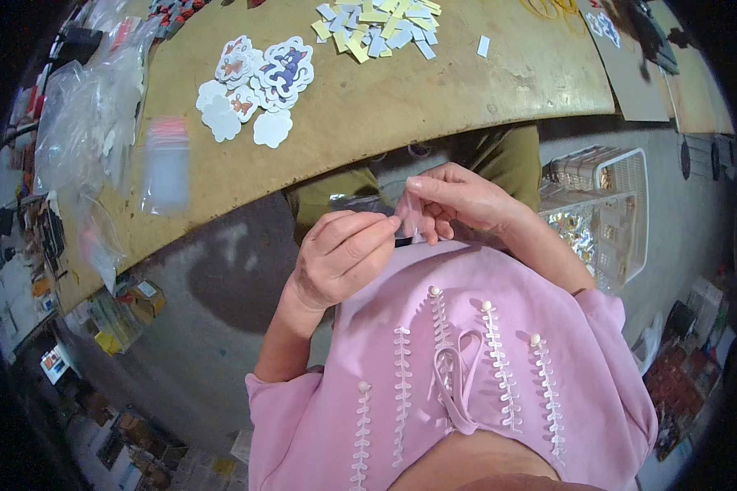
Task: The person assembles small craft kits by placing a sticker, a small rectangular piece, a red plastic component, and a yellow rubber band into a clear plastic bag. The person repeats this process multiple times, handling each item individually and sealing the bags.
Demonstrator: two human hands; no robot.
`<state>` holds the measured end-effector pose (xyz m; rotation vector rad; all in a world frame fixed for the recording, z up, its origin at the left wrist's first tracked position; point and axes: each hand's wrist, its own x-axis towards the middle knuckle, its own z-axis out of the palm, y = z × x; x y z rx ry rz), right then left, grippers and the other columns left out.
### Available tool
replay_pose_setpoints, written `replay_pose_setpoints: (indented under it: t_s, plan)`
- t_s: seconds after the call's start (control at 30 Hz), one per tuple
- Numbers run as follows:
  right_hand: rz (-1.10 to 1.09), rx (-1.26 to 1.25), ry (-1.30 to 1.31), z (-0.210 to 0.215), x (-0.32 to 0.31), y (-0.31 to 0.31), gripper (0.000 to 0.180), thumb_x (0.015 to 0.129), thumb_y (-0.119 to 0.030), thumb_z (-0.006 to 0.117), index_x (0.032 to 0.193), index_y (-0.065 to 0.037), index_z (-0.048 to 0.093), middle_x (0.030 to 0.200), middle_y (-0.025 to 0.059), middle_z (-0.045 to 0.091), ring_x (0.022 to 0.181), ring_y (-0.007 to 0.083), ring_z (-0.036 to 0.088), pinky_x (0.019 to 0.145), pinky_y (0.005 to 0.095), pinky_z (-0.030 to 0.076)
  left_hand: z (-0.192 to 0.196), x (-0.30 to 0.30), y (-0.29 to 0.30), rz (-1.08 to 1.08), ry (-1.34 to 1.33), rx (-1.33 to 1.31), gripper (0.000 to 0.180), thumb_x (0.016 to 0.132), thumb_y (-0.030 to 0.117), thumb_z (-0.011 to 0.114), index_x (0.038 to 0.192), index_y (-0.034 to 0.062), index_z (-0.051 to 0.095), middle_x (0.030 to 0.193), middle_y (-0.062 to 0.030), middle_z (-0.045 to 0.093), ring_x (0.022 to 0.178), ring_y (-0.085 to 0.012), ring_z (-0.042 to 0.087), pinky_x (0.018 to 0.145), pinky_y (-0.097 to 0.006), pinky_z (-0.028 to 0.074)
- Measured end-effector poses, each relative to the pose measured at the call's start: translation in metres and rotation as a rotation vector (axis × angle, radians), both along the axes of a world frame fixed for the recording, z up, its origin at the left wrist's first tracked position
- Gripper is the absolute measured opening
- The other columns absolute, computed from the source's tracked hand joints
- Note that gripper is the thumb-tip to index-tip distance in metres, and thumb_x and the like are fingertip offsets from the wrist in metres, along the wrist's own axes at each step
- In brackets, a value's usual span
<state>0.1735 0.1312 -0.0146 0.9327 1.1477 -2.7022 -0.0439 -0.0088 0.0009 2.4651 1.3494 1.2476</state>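
My left hand (343, 254) and my right hand (469, 201) meet just in front of my pink top, off the near edge of the table. Between them is a small clear plastic bag (413, 214). Thumb and fingertips of the left hand pinch one side of it. The right hand's fingers curl around the other side, thumb on top. Whether anything lies inside the bag is hard to see. On the table ahead, to the left, lies a pile of die-cut cartoon cards (280, 75), some face down and white. Beside it is a stack of clear bags with pinkish tops (166, 168).
A heap of small yellow and pale blue slips (377, 26) lies at the far side of the table (434, 94), with one slip (483, 46) apart. Crumpled plastic bags (90, 123) cover the left end. A white plastic basket (630, 213) of shiny packets stands at right.
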Motion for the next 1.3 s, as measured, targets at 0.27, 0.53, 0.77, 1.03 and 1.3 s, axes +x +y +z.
replay_pose_setpoints:
  t_s: [0.27, 0.53, 0.77, 1.03, 1.3]
  plan:
    - [-0.021, 0.007, 0.005, -0.004, 0.011, 0.005, 0.023, 0.106, -0.020, 0.069, 0.094, -0.001, 0.074, 0.081, 0.0075, 0.076, 0.056, 0.0087, 0.067, 0.047, 0.0208, 0.049, -0.005, -0.001, 0.000, -0.042, 0.052, -0.031, 0.017, 0.081, 0.006, 0.073, 0.098, 0.0057, 0.073, 0.119, -0.0075, 0.075, 0.108, -0.0244, 0.070, 0.086, -0.037, 0.059]
    - [-0.270, 0.184, 0.011, -0.007, 0.006, -0.007, 0.017, 0.100, -0.015, 0.076, 0.087, -0.006, 0.071, 0.077, 0.0021, 0.073, 0.054, 0.0042, 0.062, 0.046, 0.0192, 0.043, -0.003, 0.027, 0.014, 0.341, -0.498, -0.577, 0.026, 0.083, -0.005, 0.075, 0.108, 0.0026, 0.074, 0.102, -0.0117, 0.075, 0.085, -0.0204, 0.073, 0.075, -0.033, 0.060]
    - [-0.420, 0.361, 0.076, -0.013, -0.001, -0.021, 0.021, 0.103, -0.018, 0.076, 0.089, -0.004, 0.069, 0.075, 0.0012, 0.071, 0.056, 0.0048, 0.061, 0.048, 0.0200, 0.046, -0.006, 0.049, 0.029, 0.448, -0.628, -0.681, 0.020, 0.083, 0.009, 0.088, 0.093, 0.0031, 0.072, 0.084, -0.0067, 0.075, 0.072, -0.0140, 0.073, 0.064, -0.030, 0.059]
    - [-0.492, 0.461, -0.016, -0.020, -0.008, -0.026, 0.023, 0.103, -0.020, 0.075, 0.088, -0.003, 0.070, 0.076, 0.0021, 0.071, 0.064, 0.0061, 0.066, 0.053, 0.0207, 0.051, -0.011, 0.052, 0.031, 0.486, -0.423, -0.591, 0.018, 0.083, 0.013, 0.087, 0.090, 0.0071, 0.071, 0.079, -0.0057, 0.073, 0.068, -0.0206, 0.072, 0.061, -0.033, 0.058]
    - [-0.429, 0.538, -0.064, -0.020, -0.008, -0.028, 0.024, 0.101, -0.017, 0.077, 0.086, -0.002, 0.068, 0.075, 0.0016, 0.071, 0.067, 0.0054, 0.066, 0.057, 0.0223, 0.054, -0.016, 0.048, 0.029, 0.501, -0.311, -0.538, 0.010, 0.086, 0.007, 0.079, 0.087, 0.0066, 0.069, 0.077, -0.0099, 0.072, 0.065, -0.0276, 0.072, 0.059, -0.038, 0.055]
